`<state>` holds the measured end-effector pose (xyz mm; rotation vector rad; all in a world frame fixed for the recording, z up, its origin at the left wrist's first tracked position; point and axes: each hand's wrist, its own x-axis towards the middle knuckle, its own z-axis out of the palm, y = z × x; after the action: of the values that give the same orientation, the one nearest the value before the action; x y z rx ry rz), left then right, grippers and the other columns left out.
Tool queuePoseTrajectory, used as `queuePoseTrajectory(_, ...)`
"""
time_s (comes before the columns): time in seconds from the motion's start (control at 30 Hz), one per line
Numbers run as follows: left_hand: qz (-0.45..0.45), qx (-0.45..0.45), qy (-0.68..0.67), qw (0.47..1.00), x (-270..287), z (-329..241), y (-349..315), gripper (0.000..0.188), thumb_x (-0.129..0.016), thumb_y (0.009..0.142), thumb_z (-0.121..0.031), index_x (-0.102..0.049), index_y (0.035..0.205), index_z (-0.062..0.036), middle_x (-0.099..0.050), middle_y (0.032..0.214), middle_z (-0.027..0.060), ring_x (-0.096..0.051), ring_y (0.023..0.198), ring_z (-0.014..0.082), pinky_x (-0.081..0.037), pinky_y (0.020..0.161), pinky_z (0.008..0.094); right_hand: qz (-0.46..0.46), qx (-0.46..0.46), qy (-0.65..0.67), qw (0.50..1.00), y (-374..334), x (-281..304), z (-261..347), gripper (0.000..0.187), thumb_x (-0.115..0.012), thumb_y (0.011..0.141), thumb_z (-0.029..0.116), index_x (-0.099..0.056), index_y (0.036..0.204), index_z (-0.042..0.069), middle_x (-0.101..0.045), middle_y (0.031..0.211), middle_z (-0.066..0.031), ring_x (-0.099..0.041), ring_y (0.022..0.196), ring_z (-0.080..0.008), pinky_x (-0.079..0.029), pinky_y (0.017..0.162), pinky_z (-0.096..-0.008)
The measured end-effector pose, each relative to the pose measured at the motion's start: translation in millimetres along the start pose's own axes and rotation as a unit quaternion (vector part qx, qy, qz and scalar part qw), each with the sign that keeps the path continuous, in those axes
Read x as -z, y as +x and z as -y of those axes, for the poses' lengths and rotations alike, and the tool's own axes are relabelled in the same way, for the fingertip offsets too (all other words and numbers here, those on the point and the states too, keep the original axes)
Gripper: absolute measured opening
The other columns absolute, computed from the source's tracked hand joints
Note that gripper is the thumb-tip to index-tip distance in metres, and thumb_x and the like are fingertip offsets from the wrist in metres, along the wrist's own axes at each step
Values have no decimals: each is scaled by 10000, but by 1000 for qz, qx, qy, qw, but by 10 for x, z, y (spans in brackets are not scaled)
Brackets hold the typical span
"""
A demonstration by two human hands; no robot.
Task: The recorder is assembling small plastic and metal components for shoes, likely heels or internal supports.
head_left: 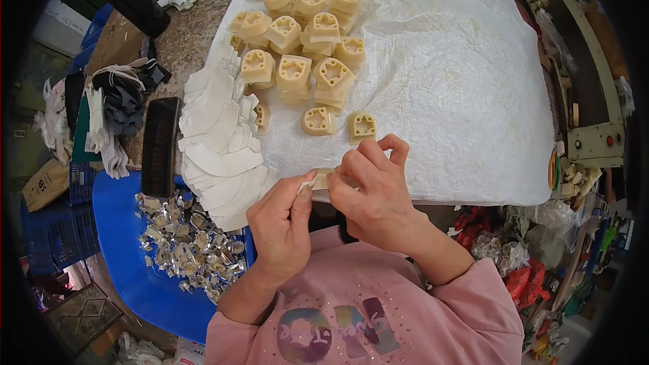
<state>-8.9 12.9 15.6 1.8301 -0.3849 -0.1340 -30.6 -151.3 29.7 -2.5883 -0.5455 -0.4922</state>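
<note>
Close to the table's front edge, my left hand [278, 222] and my right hand [370, 192] hold a cream shoe heel [323, 178] between them. Only a small part of the heel shows; fingers cover the rest. A bit of white material [307, 184] sticks out by my left thumb. My right fingers are bent and closed at the heel's other side. Just beyond them a single cream heel [362, 127] stands on the white woven sheet [446, 94]. Several more heels [294, 73], with holes in their tops, stand grouped and stacked farther off.
Overlapping white cut pieces [220, 142] fan along the left, beside a dark brush-like block [161, 147]. A blue bin [125, 250] holds shiny metallic-looking pieces. A black cylinder [132, 0] and dark cloths [128, 88] lie at far left. A machine [595, 142] stands at right.
</note>
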Motion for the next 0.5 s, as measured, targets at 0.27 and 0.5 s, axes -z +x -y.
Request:
queuePoseTrajectory(0.27, -15, -79, 25, 996, -53, -41, -28, 286, -486, 916, -33, -556, 1181, 51, -617, 977, 168, -604, 873, 205, -483, 740, 301, -44, -6, 76, 996, -37, -92, -202, 315, -638, 587, -10, -568, 878, 90, -490, 808, -31, -456, 753, -229, -266, 761, -424)
queuePoseTrajectory(0.5, -15, -132, -94, 987, -16, 259, 46, 199, -608, 867, -47, -638, 1061, -14, -611, 903, 102, -561, 770, 164, -463, 706, 259, -60, -22, 290, 955, -49, -96, -177, 230, -623, 682, -32, -578, 880, 75, -487, 815, -52, -463, 788, -229, -268, 792, -395)
